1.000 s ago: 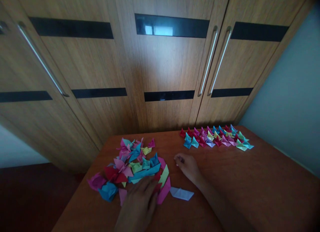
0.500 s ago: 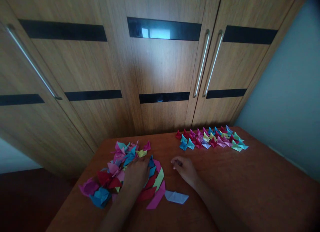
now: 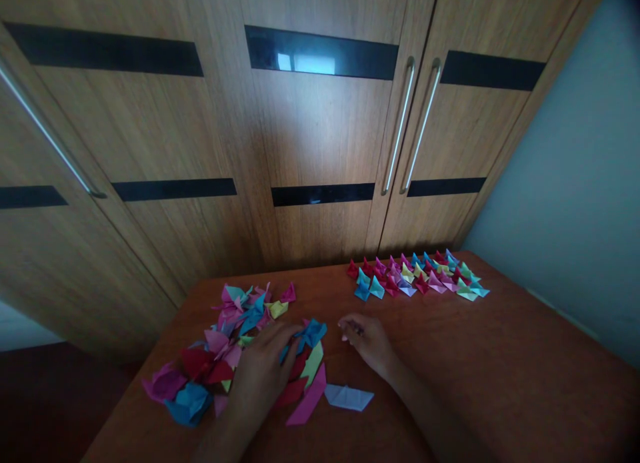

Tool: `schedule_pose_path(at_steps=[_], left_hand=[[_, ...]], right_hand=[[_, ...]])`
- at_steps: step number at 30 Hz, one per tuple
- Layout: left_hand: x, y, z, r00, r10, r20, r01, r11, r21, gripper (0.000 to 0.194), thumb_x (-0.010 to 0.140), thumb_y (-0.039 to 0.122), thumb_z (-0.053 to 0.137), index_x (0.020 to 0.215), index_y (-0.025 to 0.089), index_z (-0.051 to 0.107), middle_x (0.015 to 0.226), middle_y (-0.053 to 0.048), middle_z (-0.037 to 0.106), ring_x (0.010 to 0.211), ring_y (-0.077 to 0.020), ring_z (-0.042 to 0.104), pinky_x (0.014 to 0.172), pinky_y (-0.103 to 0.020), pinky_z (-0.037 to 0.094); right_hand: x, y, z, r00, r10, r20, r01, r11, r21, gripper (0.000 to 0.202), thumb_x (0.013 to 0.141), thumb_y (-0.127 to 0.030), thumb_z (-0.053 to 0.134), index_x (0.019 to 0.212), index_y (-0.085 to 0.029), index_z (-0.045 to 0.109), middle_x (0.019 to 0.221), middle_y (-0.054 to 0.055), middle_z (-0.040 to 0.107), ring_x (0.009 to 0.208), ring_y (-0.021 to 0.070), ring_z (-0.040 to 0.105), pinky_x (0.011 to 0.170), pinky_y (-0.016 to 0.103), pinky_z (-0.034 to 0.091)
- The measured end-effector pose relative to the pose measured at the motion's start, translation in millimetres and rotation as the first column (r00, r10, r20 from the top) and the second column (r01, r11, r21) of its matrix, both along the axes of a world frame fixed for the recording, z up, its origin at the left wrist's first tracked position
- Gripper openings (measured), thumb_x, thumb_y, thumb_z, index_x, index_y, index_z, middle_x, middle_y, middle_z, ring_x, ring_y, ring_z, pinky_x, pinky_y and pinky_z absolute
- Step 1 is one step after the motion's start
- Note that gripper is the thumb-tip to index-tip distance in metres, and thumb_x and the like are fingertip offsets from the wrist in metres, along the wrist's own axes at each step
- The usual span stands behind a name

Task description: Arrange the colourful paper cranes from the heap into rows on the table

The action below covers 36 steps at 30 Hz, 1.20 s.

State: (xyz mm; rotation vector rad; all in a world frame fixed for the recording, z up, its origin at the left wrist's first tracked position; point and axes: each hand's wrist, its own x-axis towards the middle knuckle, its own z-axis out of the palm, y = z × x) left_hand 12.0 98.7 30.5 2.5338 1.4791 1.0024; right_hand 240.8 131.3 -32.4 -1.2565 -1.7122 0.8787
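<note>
Brown tabletop (image 3: 480,356): left hand (image 3: 263,366) pinches blue paper boat (image 3: 314,332) at fingertips; right hand (image 3: 370,341) curled, grip unclear.

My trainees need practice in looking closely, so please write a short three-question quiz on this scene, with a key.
1. True or false: the flat pale paper piece lies farther from the cupboard than the grouped paper shapes.
2. Which hand is over the loose heap of folded paper? A) left B) right C) both
3. Is the right hand curled or stretched flat?

Key: 1. True. 2. A, the left hand. 3. Curled.
</note>
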Motion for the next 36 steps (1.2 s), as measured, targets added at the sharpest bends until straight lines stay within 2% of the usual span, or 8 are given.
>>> schedule_pose_path(at_steps=[2, 8, 11, 14, 20, 29, 33, 36], left_hand=[[1, -5, -2.9, 0.999, -0.029, 0.036, 0.030, 1.000, -0.011, 0.019, 0.088, 0.019, 0.048, 0.095, 0.023, 0.065, 0.090, -0.002, 0.071, 0.085, -0.0177, 0.067, 0.078, -0.030, 0.053], [1, -8, -12.4, 0.996, -0.008, 0.085, 0.015, 0.997, -0.078, 0.017, 0.084, 0.017, 0.052, 0.091, 0.024, 0.066, 0.087, -0.002, 0.071, 0.081, -0.0176, 0.067, 0.075, -0.029, 0.054], [2, -10, -14.9, 0.997, -0.021, 0.080, 0.025, 0.998, -0.053, 0.018, 0.085, 0.017, 0.051, 0.091, 0.023, 0.067, 0.087, -0.003, 0.070, 0.081, -0.0180, 0.067, 0.073, -0.030, 0.054], [4, -13, -12.4, 0.994, -0.039, 0.098, 0.044, 0.998, -0.046, 0.017, 0.085, 0.017, 0.051, 0.090, 0.023, 0.067, 0.085, -0.003, 0.070, 0.079, -0.0177, 0.066, 0.073, -0.030, 0.054], [2, -14, -4.8, 0.966, -0.038, 0.254, 0.072, 0.989, -0.126, 0.013, 0.085, 0.022, 0.055, 0.081, 0.023, 0.067, 0.082, -0.002, 0.071, 0.077, -0.0162, 0.067, 0.071, -0.026, 0.053], [0, -10, -7.0, 0.937, 0.035, 0.347, 0.082, 0.945, -0.317, 0.016, 0.087, 0.029, 0.053, 0.084, 0.022, 0.068, 0.084, -0.002, 0.072, 0.078, -0.0167, 0.067, 0.071, -0.027, 0.053], [-1, -10, -7.6, 0.944, 0.077, 0.320, 0.029, 0.949, -0.314, 0.018, 0.088, 0.030, 0.052, 0.095, 0.023, 0.067, 0.094, -0.003, 0.072, 0.087, -0.0186, 0.066, 0.077, -0.030, 0.053], [0, -13, -8.7, 0.963, 0.052, 0.264, 0.018, 0.966, -0.258, 0.019, 0.088, 0.028, 0.051, 0.100, 0.024, 0.066, 0.101, -0.003, 0.071, 0.093, -0.0192, 0.066, 0.081, -0.031, 0.053]], right_hand=[[-1, -5, 7.4, 1.000, 0.022, 0.020, -0.023, 0.999, 0.033, 0.028, 0.090, -0.036, 0.046, 0.086, -0.018, 0.067, 0.071, 0.003, 0.068, 0.065, 0.0149, 0.064, 0.059, 0.023, 0.047], [-12, -29, 28.8, 0.981, 0.150, 0.122, -0.169, 0.970, 0.173, 0.022, 0.088, -0.034, 0.053, 0.101, -0.024, 0.067, 0.086, 0.002, 0.070, 0.073, 0.0134, 0.063, 0.062, 0.021, 0.046], [-16, -34, 29.7, 0.968, 0.153, 0.199, -0.198, 0.952, 0.232, 0.022, 0.089, -0.033, 0.052, 0.104, -0.025, 0.066, 0.086, 0.003, 0.069, 0.074, 0.0135, 0.062, 0.067, 0.023, 0.046], [-17, -34, 26.1, 0.962, 0.119, 0.246, -0.184, 0.947, 0.263, 0.021, 0.091, -0.031, 0.049, 0.099, -0.025, 0.068, 0.082, 0.003, 0.069, 0.071, 0.0140, 0.062, 0.066, 0.024, 0.045], [-16, -31, 24.4, 0.959, 0.110, 0.260, -0.173, 0.957, 0.235, 0.020, 0.089, -0.032, 0.050, 0.090, -0.023, 0.069, 0.075, 0.003, 0.067, 0.065, 0.0131, 0.060, 0.060, 0.022, 0.043], [-14, -32, 30.4, 0.944, 0.148, 0.293, -0.215, 0.954, 0.210, 0.026, 0.092, -0.033, 0.045, 0.087, -0.024, 0.069, 0.072, 0.002, 0.066, 0.063, 0.0125, 0.058, 0.059, 0.022, 0.041], [-10, -32, 36.6, 0.928, 0.162, 0.335, -0.237, 0.951, 0.196, 0.028, 0.093, -0.032, 0.043, 0.096, -0.025, 0.069, 0.075, 0.003, 0.068, 0.066, 0.0135, 0.060, 0.064, 0.022, 0.044], [4, -24, 39.2, 0.931, 0.096, 0.352, -0.183, 0.958, 0.221, 0.027, 0.092, -0.032, 0.044, 0.100, -0.026, 0.070, 0.085, 0.004, 0.071, 0.076, 0.0158, 0.063, 0.072, 0.025, 0.046]])
